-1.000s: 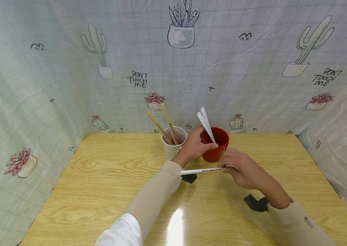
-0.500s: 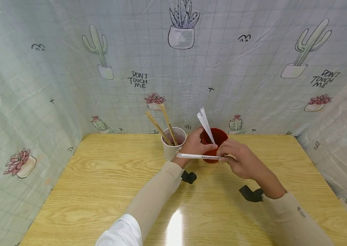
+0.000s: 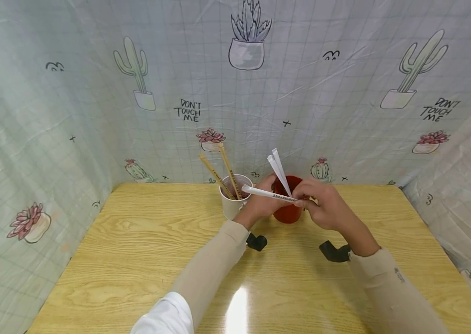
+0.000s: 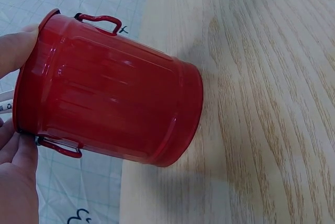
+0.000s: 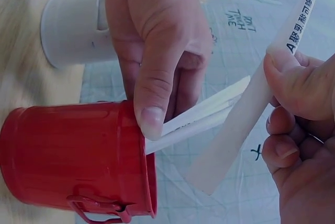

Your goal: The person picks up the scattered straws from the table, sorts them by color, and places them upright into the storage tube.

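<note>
My left hand [image 3: 259, 205] holds the small red metal bucket [image 3: 287, 214] by its rim, the thumb pressed on the near edge. In the left wrist view the bucket [image 4: 115, 88] stands on the table with a wire handle on each side. Two white paper-wrapped straws [image 3: 278, 169] lean up out of it beside the left thumb. Over the bucket's mouth, my right hand [image 3: 322, 204] pinches another white wrapped straw [image 3: 266, 192] between thumb and fingers. That straw [image 5: 230, 135] slants across in the right wrist view, its flat wrapper end near the bucket's opening and dark print along it.
Just left of the red bucket stands a white bucket [image 3: 229, 208] with two brown paper-wrapped straws [image 3: 229, 171] leaning in it. A printed cactus curtain [image 3: 285, 93] rises behind the wooden table [image 3: 143, 241]. Black camera mounts [image 3: 335, 251] stick out at both wrists.
My right hand has moved up and left with its straw, from in front of the red bucket to its mouth; the straw now tilts more. My left hand has stayed on the rim.
</note>
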Available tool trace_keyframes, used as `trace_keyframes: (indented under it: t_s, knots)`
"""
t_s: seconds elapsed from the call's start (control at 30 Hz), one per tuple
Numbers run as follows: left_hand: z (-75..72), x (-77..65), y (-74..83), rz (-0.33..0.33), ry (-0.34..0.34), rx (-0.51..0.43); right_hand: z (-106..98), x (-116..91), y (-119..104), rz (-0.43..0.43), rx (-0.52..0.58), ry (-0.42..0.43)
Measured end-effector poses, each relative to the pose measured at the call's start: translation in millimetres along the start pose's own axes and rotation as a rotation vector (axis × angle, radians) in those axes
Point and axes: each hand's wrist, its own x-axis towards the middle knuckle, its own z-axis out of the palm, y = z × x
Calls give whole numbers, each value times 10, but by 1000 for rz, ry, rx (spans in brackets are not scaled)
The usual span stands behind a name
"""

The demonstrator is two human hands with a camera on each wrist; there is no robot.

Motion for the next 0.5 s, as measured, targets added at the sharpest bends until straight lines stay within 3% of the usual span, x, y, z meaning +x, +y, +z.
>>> trace_keyframes:
  t_s: [0.13,0.27,0.5]
  knots:
    - [9,-4,-5,0,-5,-75,12,24,48,38,-7,26]
    - [13,-9,5,-33,14,-82,25,62,105,83,26,74]
    - [14,-18,35,-51,16,-101,72,109,221,255,154,218]
